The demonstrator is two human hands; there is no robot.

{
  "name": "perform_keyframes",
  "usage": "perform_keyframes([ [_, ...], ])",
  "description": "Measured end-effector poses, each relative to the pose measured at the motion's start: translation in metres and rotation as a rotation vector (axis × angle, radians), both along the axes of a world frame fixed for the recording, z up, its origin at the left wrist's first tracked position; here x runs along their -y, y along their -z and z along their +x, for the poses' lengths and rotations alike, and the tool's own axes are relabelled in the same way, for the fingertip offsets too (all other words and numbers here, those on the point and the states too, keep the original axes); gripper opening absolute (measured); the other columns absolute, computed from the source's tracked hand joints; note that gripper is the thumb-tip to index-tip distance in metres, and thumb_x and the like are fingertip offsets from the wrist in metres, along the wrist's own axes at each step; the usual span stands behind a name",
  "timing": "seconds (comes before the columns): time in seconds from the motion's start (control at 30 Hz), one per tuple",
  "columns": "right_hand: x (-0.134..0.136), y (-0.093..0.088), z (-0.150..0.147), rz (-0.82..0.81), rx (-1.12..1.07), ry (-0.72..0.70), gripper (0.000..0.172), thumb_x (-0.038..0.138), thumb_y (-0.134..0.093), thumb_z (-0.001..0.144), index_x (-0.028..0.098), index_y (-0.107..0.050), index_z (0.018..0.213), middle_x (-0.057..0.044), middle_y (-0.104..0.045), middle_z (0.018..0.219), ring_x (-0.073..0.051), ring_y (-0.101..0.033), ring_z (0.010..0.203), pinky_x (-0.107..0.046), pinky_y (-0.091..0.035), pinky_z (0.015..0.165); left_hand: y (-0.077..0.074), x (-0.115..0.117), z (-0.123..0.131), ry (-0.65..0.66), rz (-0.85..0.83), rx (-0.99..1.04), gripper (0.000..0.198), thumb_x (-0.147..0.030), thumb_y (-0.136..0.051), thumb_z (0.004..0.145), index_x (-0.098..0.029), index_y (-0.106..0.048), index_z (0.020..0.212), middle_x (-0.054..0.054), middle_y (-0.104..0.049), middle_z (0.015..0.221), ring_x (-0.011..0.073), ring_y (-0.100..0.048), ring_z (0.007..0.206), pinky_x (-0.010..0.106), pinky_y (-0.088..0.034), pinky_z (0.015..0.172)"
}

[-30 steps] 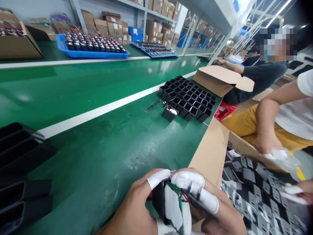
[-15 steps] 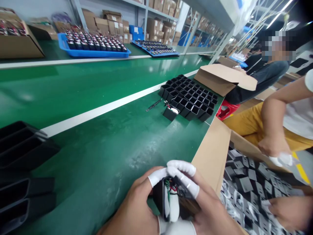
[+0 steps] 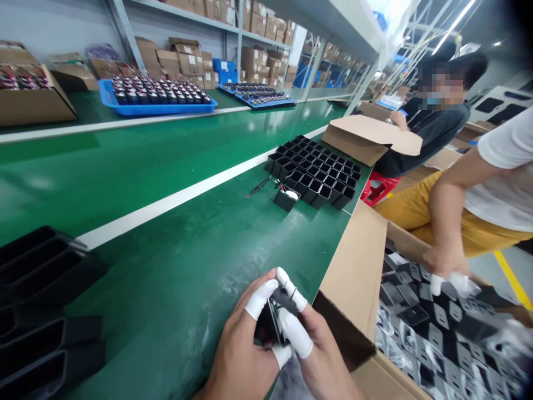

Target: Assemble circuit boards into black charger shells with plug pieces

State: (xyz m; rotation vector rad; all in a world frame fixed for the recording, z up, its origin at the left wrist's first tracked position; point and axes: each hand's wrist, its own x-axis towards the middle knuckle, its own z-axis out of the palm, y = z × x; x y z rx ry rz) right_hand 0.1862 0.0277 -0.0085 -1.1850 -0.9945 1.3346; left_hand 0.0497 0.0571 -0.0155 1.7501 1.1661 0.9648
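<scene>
My left hand is closed round a small black case, its open end turned up toward me. White finger covers are on the fingertips. Over that open end is a dark cap-like piece, which my right hand grips between white-covered fingers. Whether the cap touches the case all round cannot be made out. My fingers hide most of the case's inside. Farther up the bench stands another black case with red and black wires and a white part at its top, beside a pair of tweezers.
Many empty black cases stand packed together on the green bench. More lie at left. At right, a co-worker's hand is over a carton of black parts. Blue trays line the far side.
The case has tilted and the dark cap has come over its open end, covering the wires and white part seen before. The view has shifted slightly. The co-worker's hands have moved over the carton.
</scene>
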Motion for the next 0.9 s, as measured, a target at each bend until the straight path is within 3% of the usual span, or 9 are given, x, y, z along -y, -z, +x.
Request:
perform_keyframes([
  [0.13,-0.005,-0.001,-0.001,-0.039,-0.082,-0.048,0.049,0.049,-0.070,0.088,0.027,-0.065,0.132,-0.004,-0.075,0.115,-0.026,-0.068,0.111,-0.043,-0.047,0.109,-0.001,-0.001,0.001,-0.019,0.074,0.021,0.060,-0.016,-0.068,0.080,-0.029,-0.047,0.135,0.007,-0.059,0.138,0.0219,-0.064,0.122,0.030,-0.057,0.100],
  [0.23,-0.008,-0.004,-0.002,-0.041,-0.011,-0.002,0.047,0.054,-0.062,0.092,0.026,-0.068,0.129,-0.007,-0.073,0.120,-0.028,-0.066,0.115,-0.046,-0.044,0.111,-0.001,0.000,0.002,-0.057,0.095,0.028,0.055,-0.019,-0.067,0.081,-0.029,-0.049,0.132,0.007,-0.060,0.132,0.0229,-0.066,0.117,0.032,-0.058,0.098],
  [0.37,-0.015,-0.009,-0.006,-0.053,0.055,0.006,0.050,0.058,-0.072,0.082,0.025,-0.074,0.119,-0.006,-0.076,0.113,-0.028,-0.068,0.105,-0.044,-0.050,0.104,0.000,0.000,0.001,-0.077,0.126,0.000,0.054,-0.012,-0.064,0.077,-0.026,-0.054,0.128,0.007,-0.063,0.125,0.0224,-0.069,0.111,0.030,-0.059,0.094],
  [0.47,-0.017,-0.010,-0.004,-0.182,-0.079,0.032,0.048,0.061,-0.071,0.082,0.026,-0.077,0.115,-0.004,-0.078,0.100,-0.025,-0.069,0.094,-0.041,-0.051,0.099,-0.001,-0.002,0.001,-0.077,0.049,0.068,0.052,-0.015,-0.069,0.075,-0.025,-0.057,0.124,0.006,-0.064,0.121,0.0202,-0.071,0.102,0.025,-0.062,0.083],
  [0.57,-0.014,-0.010,-0.003,-0.258,-0.267,0.030,0.049,0.059,-0.072,0.082,0.027,-0.074,0.120,-0.004,-0.077,0.100,-0.024,-0.068,0.093,-0.040,-0.050,0.099,-0.001,-0.004,0.002,-0.088,-0.030,0.140,0.050,-0.017,-0.071,0.075,-0.026,-0.057,0.123,0.005,-0.063,0.124,0.0187,-0.071,0.101,0.025,-0.062,0.083],
  [0.8,-0.007,-0.013,-0.005,-0.130,-0.213,-0.054,0.051,0.057,-0.077,0.079,0.029,-0.074,0.121,-0.005,-0.077,0.100,-0.025,-0.069,0.094,-0.038,-0.053,0.091,0.000,-0.004,0.000,-0.072,0.029,0.103,0.053,-0.014,-0.068,0.076,-0.027,-0.054,0.125,0.005,-0.062,0.124,0.0180,-0.070,0.106,0.023,-0.061,0.084],
  [0.9,-0.006,-0.011,-0.001,-0.108,-0.221,-0.080,0.047,0.054,-0.074,0.084,0.032,-0.070,0.126,-0.003,-0.076,0.108,-0.023,-0.067,0.100,-0.037,-0.050,0.097,-0.002,-0.004,0.000,-0.062,0.063,0.087,0.053,-0.015,-0.070,0.076,-0.027,-0.054,0.126,0.004,-0.063,0.122,0.0176,-0.070,0.105,0.022,-0.061,0.086],
])
